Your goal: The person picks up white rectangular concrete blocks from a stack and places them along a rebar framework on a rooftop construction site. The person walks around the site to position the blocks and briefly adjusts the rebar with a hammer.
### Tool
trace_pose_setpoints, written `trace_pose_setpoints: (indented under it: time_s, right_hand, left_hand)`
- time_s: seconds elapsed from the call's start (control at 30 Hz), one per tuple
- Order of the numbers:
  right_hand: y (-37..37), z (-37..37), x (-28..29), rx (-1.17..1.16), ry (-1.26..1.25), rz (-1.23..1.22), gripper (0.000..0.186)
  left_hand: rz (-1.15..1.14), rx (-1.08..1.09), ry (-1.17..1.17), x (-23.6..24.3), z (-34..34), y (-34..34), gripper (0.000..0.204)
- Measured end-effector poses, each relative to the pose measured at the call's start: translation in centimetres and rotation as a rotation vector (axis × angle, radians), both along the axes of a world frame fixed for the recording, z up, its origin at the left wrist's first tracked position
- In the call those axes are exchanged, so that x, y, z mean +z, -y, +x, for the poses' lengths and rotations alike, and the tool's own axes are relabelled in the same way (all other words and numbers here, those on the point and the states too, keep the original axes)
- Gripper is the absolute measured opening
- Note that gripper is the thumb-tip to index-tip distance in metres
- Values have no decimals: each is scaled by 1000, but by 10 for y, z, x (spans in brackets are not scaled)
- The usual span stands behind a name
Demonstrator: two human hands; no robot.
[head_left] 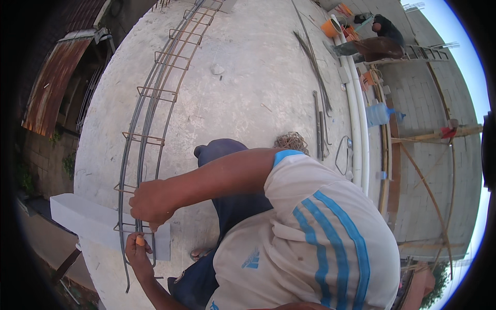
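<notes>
A long cage of steel reinforcing bars [140,139] with bent square stirrups runs down the left of the concrete slab. My right hand [151,202] is closed over the bars near the cage's lower end, one finger pointing down to a stirrup; what it grips is hidden. Just below, my left hand [138,254] is closed beside the bars. From its fingers shows a small orange end [140,239], maybe a tool handle; the rest is covered. Under this end of the cage lies a pale grey block [93,214].
A tangled wire bundle [292,142] lies behind my arm. Loose bars [316,124] and white pipes [356,119] run along the right. Another person [380,44] sits by an orange bucket [330,28]; a blue water jug [378,114] is nearby. The slab's edge drops off at left.
</notes>
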State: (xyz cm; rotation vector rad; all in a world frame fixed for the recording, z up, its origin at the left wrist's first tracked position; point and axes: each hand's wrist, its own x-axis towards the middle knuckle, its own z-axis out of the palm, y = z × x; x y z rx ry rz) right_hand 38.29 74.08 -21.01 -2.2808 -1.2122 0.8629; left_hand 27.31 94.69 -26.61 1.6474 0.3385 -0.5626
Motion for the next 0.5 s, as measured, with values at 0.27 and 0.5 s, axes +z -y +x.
trace_pose_setpoints:
  time_s: [0.27,0.5]
  right_hand:
    - [-50,-15,-45,88,308,235,12]
    - [-42,-9,-39,114,124,119,10]
  left_hand:
    - [-18,180,16,-2,-15,-10,19]
    - [-107,316,20,1,-20,-5,36]
